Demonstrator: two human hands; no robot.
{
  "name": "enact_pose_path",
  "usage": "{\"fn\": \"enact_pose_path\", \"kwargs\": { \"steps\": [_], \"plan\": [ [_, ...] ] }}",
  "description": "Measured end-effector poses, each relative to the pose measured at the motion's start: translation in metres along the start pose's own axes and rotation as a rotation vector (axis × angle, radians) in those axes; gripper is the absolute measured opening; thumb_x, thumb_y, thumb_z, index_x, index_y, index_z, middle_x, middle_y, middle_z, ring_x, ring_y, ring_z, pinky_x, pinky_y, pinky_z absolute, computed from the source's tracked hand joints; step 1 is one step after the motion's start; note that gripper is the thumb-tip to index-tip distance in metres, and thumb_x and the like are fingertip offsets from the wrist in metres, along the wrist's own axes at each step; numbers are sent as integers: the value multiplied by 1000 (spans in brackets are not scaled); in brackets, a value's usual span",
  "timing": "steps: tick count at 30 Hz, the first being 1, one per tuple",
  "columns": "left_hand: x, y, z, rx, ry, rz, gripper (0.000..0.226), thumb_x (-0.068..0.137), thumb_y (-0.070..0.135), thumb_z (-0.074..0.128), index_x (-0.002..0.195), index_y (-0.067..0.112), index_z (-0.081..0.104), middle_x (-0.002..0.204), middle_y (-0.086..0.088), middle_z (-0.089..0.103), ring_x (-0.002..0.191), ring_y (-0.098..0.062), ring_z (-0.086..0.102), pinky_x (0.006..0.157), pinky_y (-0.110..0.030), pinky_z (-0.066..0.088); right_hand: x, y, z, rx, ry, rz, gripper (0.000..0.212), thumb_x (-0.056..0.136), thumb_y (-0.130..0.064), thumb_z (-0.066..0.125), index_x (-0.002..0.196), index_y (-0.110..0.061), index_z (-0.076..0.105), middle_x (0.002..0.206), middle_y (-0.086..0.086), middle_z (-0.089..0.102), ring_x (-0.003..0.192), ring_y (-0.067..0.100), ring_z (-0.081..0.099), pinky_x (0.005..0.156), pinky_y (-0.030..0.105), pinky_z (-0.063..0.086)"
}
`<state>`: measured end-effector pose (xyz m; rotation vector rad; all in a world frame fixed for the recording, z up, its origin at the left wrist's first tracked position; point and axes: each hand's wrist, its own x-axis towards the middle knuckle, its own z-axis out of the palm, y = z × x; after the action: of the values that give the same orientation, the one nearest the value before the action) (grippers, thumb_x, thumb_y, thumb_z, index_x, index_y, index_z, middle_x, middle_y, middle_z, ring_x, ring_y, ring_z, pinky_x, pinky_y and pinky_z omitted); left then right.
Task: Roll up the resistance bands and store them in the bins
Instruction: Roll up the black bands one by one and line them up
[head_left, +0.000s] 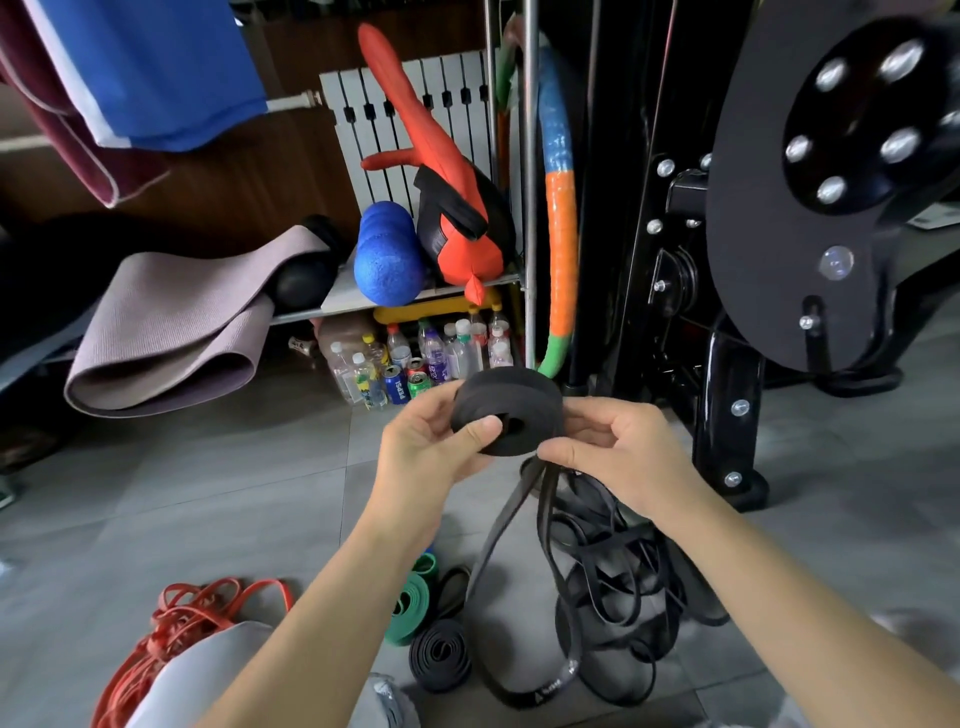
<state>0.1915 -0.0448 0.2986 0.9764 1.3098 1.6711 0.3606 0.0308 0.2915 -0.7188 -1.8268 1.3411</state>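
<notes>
I hold a thick coil of black resistance band (511, 400) in mid-air at the centre of the head view. My left hand (431, 441) grips its left side, thumb pressed on the face near the hole. My right hand (618, 452) pinches the coil's lower right edge, where the unrolled tail (493, 545) hangs down to the floor. Below lies a tangled heap of black bands (618, 582). A rolled black band (441, 657), a rolled green band (410, 605) and a loose pile of red bands (192, 618) lie on the grey floor.
A black weight machine (727, 364) stands at the right. A shelf (363, 299) behind holds a folded mat (176, 332), a blue foam roller (387, 254) and a red bag (457, 218), with bottles and cans (415, 358) beneath. No bin is in view.
</notes>
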Motion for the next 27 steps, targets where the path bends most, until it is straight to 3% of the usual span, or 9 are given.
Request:
{"fn": "enact_pose_path", "kwargs": {
  "steps": [5,7,10,12,14,17,20,23,27],
  "plan": [
    [-2,-7,8,-165,-77,-135,33,72,5,66,103,12,58,90,-1,72,85,-21,69,67,-28,58,-1,4,3,56,21,-24,31,79,-2,71,93,-30,69,90,-16,73,87,4,70,74,11,51],
    [0,-5,6,103,-83,-57,33,78,1,68,102,19,57,98,3,69,97,-21,65,79,-32,56,-1,3,2,19,20,-1,32,78,-1,72,90,-30,69,86,-15,74,85,5,70,74,14,53],
    [0,1,-3,741,-99,290,53,78,12,73,113,44,49,116,23,52,112,-1,51,90,-19,45,0,4,0,-214,24,17,30,76,-10,75,91,-36,69,83,-12,74,81,4,70,80,29,57],
    [-3,1,-6,993,-235,449,58,81,16,71,128,41,48,123,20,50,117,-4,46,95,-20,41,0,5,1,-396,-34,23,20,78,-20,75,95,-28,72,85,-5,74,81,11,69,80,41,55],
    [-5,-4,-7,1077,-283,449,52,84,13,67,130,33,52,119,12,56,113,-11,52,94,-29,46,-1,7,2,-516,-60,20,23,77,-25,75,100,-23,72,88,-1,74,84,15,68,81,44,53],
    [-3,-6,-7,947,-205,362,47,83,9,67,119,38,60,103,18,58,102,-6,54,89,-26,49,-1,7,1,-459,-50,16,26,77,-22,76,102,-26,71,91,-6,74,86,9,68,84,37,54],
    [-2,-3,-2,724,-96,249,54,82,8,69,103,56,55,103,25,61,101,1,57,91,-18,47,0,3,-4,-229,-25,-8,33,76,-13,76,96,-38,68,90,-15,73,85,1,68,80,19,54],
    [0,1,2,437,-35,194,55,80,-3,67,99,48,61,102,14,68,99,-5,64,89,-30,52,3,3,-8,-129,0,22,39,73,-12,77,89,-45,65,88,-25,71,89,-2,67,81,12,51],
    [-4,-1,4,51,-27,97,47,83,-7,62,95,38,69,89,9,70,85,-9,67,68,-28,56,3,5,-6,-28,21,16,36,73,-7,77,90,-38,67,86,-23,72,87,-2,68,73,6,49]
  ]
}}
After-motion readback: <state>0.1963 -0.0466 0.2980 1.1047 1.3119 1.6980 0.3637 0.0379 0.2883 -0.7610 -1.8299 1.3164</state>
